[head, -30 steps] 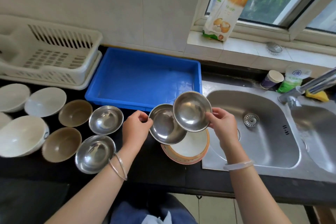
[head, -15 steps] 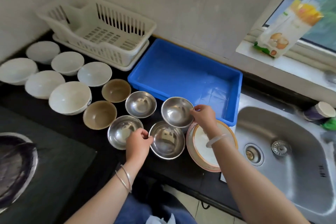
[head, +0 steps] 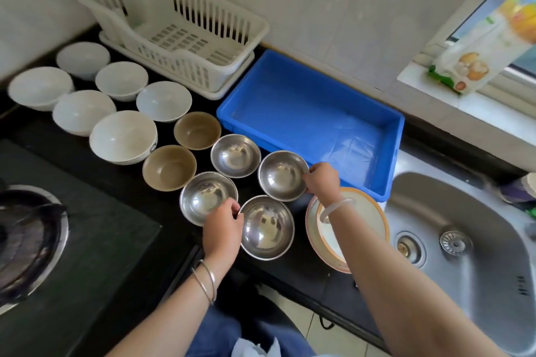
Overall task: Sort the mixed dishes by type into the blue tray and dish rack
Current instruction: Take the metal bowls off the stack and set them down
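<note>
Several steel bowls sit on the black counter. My left hand (head: pixel 222 229) grips the left rim of the nearest steel bowl (head: pixel 266 227). My right hand (head: pixel 322 181) holds the right rim of another steel bowl (head: pixel 282 175), just in front of the blue tray (head: pixel 371 185), which holds nothing. Two more steel bowls (head: pixel 235 155) (head: pixel 207 195) stand to the left. Two brown bowls (head: pixel 197 130) (head: pixel 169 167) and several white bowls (head: pixel 123 138) lie further left. An orange-rimmed plate (head: pixel 368 220) lies under my right forearm. The white dish rack (head: pixel 174 26) at the back holds nothing.
A steel sink (head: pixel 464 255) with a drain lies to the right. A gas burner (head: pixel 26 238) is at the left front. A food packet (head: pixel 475 64) leans on the window sill. The tiled wall stands behind the rack and tray.
Both hands carried their steel bowls from over the plate down and left onto the counter beside the other steel bowls. The camera swung left, so the sink slid to the right edge.
</note>
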{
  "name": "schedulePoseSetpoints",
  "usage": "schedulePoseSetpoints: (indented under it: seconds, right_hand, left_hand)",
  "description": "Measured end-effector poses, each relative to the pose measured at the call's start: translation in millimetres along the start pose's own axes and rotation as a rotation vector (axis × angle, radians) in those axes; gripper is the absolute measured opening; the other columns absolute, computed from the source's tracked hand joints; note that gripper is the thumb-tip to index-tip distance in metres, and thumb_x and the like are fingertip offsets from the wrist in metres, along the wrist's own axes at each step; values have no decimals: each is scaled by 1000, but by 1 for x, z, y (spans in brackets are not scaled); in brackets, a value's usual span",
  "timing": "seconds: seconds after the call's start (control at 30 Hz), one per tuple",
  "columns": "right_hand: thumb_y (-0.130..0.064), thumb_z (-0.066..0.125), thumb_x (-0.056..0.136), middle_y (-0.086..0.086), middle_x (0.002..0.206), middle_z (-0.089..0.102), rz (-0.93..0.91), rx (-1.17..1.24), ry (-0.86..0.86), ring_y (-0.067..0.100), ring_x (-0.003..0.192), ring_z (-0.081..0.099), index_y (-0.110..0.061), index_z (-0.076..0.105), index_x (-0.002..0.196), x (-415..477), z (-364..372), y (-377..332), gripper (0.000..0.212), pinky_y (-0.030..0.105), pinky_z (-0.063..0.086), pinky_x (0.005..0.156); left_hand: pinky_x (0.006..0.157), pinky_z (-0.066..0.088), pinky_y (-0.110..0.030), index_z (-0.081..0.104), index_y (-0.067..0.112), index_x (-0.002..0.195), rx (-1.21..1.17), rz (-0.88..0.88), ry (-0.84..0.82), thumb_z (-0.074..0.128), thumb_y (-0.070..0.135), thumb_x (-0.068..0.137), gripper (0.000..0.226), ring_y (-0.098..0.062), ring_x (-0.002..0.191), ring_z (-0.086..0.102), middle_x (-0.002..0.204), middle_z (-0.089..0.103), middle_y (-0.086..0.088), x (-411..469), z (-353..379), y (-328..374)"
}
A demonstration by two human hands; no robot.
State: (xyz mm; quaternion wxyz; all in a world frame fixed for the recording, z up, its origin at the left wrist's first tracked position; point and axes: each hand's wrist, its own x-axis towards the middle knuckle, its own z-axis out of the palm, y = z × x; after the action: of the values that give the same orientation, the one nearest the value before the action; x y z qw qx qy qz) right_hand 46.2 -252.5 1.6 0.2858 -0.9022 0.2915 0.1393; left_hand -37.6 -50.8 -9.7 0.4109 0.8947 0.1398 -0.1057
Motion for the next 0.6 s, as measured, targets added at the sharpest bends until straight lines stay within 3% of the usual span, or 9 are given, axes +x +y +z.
schedulePoseSetpoints:
  seconds: [0.27,0.43,0.6]
  right_hand:
    - [1,43,77,19,78,61,10,-40,-51,30,69,56,-2,52,76,3,0,1,9,29,45,62]
    - [0,44,76,20,70,58,40,-14,-81,29,67,54,-8,45,66,3,0,4,13,27,42,56]
    - [0,47,79,14,73,56,56,-61,-55,27,65,50,-9,39,60,6,2,4,23,25,34,46]
  left_hand:
    - [58,45,-32,58,15,86,83,78,49,58,13,86,2,-19,76,57,81,59,3,8,4,-1]
    - [56,42,-29,59,15,86,97,117,75,58,12,86,3,-16,73,53,78,54,6,11,6,-3]
    - [63,41,-28,63,13,95,104,146,80,56,8,87,11,-17,82,54,89,61,1,14,7,-4]
